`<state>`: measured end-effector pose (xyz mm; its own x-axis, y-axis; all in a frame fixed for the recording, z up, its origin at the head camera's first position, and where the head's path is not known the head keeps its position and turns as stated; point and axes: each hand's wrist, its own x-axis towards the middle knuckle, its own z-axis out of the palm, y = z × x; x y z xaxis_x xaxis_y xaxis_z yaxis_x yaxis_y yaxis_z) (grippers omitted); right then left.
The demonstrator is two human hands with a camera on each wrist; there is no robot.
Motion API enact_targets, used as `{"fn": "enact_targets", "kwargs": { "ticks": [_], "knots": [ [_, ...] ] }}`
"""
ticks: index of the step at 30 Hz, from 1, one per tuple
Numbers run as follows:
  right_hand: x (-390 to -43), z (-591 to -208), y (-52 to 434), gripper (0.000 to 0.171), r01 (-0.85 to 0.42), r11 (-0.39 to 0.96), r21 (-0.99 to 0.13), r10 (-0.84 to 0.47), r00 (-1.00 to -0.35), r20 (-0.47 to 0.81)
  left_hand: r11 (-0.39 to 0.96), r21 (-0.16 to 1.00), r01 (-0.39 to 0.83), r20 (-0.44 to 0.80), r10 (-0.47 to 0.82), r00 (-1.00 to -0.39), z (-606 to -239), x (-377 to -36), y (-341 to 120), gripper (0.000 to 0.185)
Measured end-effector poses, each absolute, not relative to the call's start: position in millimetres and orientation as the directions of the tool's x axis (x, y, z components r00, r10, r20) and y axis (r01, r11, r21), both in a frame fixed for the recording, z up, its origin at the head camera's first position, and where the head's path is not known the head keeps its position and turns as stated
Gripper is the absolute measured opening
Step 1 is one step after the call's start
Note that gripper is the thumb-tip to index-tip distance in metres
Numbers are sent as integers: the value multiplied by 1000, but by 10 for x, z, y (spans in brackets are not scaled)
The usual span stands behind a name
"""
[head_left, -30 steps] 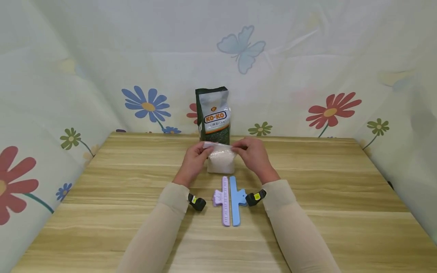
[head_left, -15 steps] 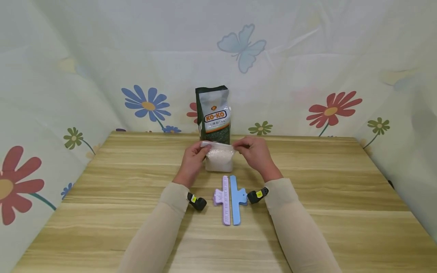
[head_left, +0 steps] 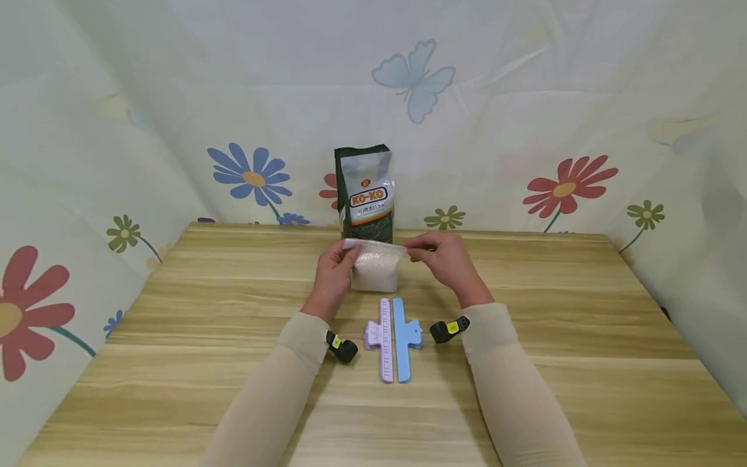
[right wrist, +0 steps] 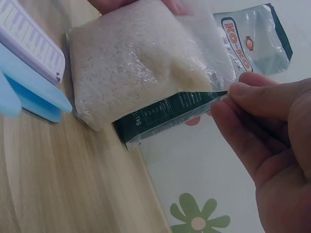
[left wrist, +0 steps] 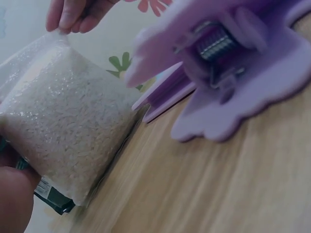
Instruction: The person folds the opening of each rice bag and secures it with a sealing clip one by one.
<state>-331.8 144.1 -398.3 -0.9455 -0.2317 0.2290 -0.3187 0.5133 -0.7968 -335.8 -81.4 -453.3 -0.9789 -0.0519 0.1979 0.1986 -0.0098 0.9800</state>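
Note:
A clear plastic bag of white rice (head_left: 375, 272) stands on the table. My left hand (head_left: 331, 275) pinches the left end of its top edge, thumb on the near side. At the other end, my right hand (head_left: 448, 261) pinches the top corner between thumb and fingertips; the right wrist view shows this pinch closely. Between the two hands the bag's top edge is stretched nearly straight. Nearer to me lie a purple sealing clip (head_left: 386, 340) with ruler marks and a blue sealing clip (head_left: 401, 340), side by side and apart from both hands.
Behind the rice stands a tall green and silver KO-KO bag (head_left: 367, 194), its lower part hidden by the rice bag. The wooden table (head_left: 233, 272) ends at a flower-printed cloth (head_left: 490, 130). Small black cameras (head_left: 449, 329) sit on both wrists.
My right hand has shifted a little to the right with the bag's corner, so the top edge is now drawn out wider and straighter. The clips and the KO-KO bag have stayed put.

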Motion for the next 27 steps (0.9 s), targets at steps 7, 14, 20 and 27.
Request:
{"fn": "enact_targets", "kwargs": {
  "ticks": [7, 14, 20, 27],
  "knots": [
    [-3310, -3931, 1488, 18, -309, 494, -812, -216, -949, 230, 6, 980, 201, 201, -38, -979, -4531, -3358, -811, 24],
    [-3242, -3838, 1513, 13, -264, 525, -809, -207, -962, 179, 29, 979, 200, 201, -37, -979, -4507, -3353, -823, 23],
    [-3190, -3778, 1548, 10, -272, 591, -759, -285, -951, 119, 40, 983, 179, 180, -30, -983, -4518, -3349, -833, 24],
    [-3142, -3697, 1586, 9, -233, 647, -726, -358, -934, -19, 42, 984, 172, 174, -30, -984, -4528, -3343, -825, 27]
  ]
}}
